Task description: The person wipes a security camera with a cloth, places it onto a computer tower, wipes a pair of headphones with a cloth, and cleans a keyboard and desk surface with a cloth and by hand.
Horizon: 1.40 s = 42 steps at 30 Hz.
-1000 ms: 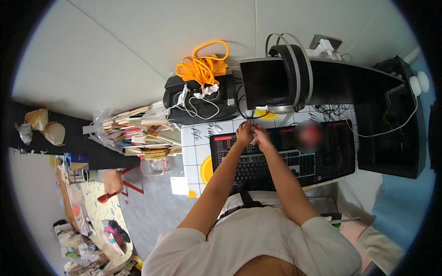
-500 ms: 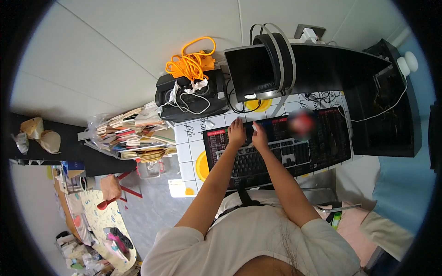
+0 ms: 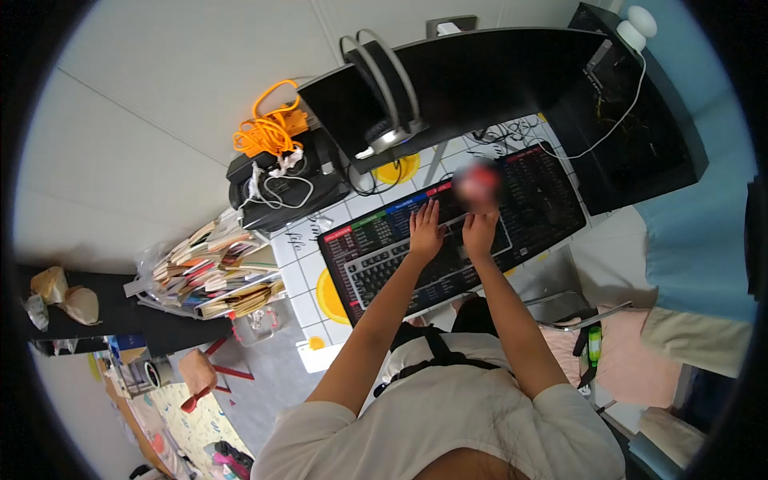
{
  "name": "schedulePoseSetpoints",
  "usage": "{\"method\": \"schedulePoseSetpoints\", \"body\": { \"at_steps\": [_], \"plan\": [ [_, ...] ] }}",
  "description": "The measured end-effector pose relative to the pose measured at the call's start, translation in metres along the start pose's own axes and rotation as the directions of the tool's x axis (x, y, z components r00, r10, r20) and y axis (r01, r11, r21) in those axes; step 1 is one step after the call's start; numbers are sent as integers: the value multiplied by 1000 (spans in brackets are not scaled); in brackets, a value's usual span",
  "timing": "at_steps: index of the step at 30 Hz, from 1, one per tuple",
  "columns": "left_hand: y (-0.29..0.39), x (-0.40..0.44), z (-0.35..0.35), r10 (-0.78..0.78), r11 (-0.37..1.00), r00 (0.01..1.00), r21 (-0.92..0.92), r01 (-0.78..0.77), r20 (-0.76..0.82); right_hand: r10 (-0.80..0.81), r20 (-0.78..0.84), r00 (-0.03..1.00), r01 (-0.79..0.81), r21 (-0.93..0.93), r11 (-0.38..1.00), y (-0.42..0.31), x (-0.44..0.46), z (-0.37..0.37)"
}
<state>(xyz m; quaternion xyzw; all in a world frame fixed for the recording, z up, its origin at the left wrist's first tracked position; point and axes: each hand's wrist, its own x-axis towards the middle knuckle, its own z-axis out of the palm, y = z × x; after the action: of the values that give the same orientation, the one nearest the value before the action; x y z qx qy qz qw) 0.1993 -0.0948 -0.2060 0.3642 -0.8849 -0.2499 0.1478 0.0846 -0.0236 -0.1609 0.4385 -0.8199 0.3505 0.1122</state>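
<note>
My left hand point(image 3: 427, 232) lies flat with its fingers stretched forward over the upper part of the black and grey keyboard point(image 3: 374, 276). Beside it, my right hand point(image 3: 479, 234) is over the right part of the keyboard, its fingers drawn together. A blurred red and dark patch point(image 3: 478, 186) covers the area at those fingertips, so what they hold cannot be made out. Beneath the keyboard is a large black desk mat point(image 3: 544, 200) printed with small text and coloured headings.
A wide black monitor point(image 3: 488, 80) with headphones point(image 3: 384, 88) on it stands behind the mat. At right is a black computer case point(image 3: 640, 136). A black box point(image 3: 320, 172) with an orange cable point(image 3: 268, 132) and piled papers point(image 3: 216, 272) are at left.
The view has turned and shifted. Both hands have moved right along the keyboard. A small white thing seen at my right fingers before is hidden now.
</note>
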Motion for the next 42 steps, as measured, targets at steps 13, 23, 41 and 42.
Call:
{"method": "schedulePoseSetpoints", "body": {
  "at_steps": [13,23,41,42],
  "plan": [
    [73,90,68,-109,994,937,-55,96,-331,3,569,822,-57,76,995,107,79,-3],
    [126,95,33,-285,956,806,-211,203,-519,-130,525,841,13,220,975,112,101,-17],
    [288,165,-44,162,846,783,-324,-423,-600,-93,-215,972,175,400,900,125,205,-198],
    [301,172,-45,135,847,796,-348,-402,-591,-106,-228,968,188,372,909,124,212,-216]
  ]
}}
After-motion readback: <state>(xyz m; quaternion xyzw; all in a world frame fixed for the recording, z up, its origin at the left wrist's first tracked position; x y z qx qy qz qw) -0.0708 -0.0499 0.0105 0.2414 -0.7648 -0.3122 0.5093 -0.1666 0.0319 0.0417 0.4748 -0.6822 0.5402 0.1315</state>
